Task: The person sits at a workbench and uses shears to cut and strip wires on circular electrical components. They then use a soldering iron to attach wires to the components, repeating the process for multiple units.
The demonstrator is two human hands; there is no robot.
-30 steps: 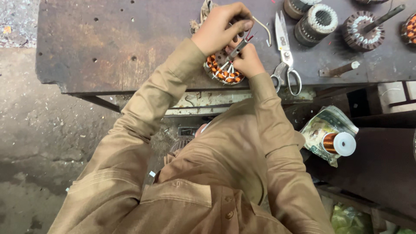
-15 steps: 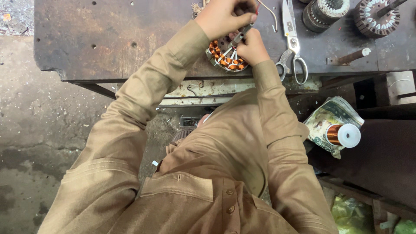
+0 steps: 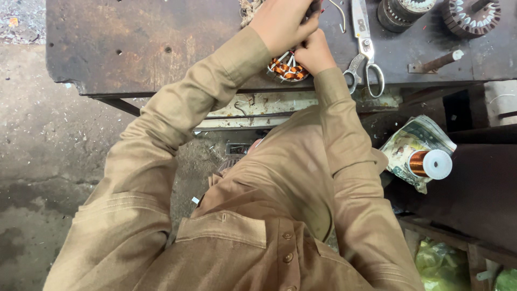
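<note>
A round motor stator with copper windings (image 3: 285, 69) lies on a dark, rusty metal workbench (image 3: 151, 48) near its front edge. My left hand (image 3: 280, 24) rests over the stator's top, fingers curled on it. My right hand (image 3: 314, 51) presses against the stator's right side, fingers closed around it. Most of the stator is hidden under both hands. Tan sleeves cover both arms.
Scissors (image 3: 363, 48) lie just right of my hands. Two more stators (image 3: 401, 11) (image 3: 474, 16) and a metal rod (image 3: 435, 62) sit at the bench's right end. A copper wire spool (image 3: 430, 164) rests on crumpled paper below. Concrete floor (image 3: 32, 134) lies left.
The view has shifted so the bench and hands sit higher in the frame. Both hands stay on the stator with small finger movements.
</note>
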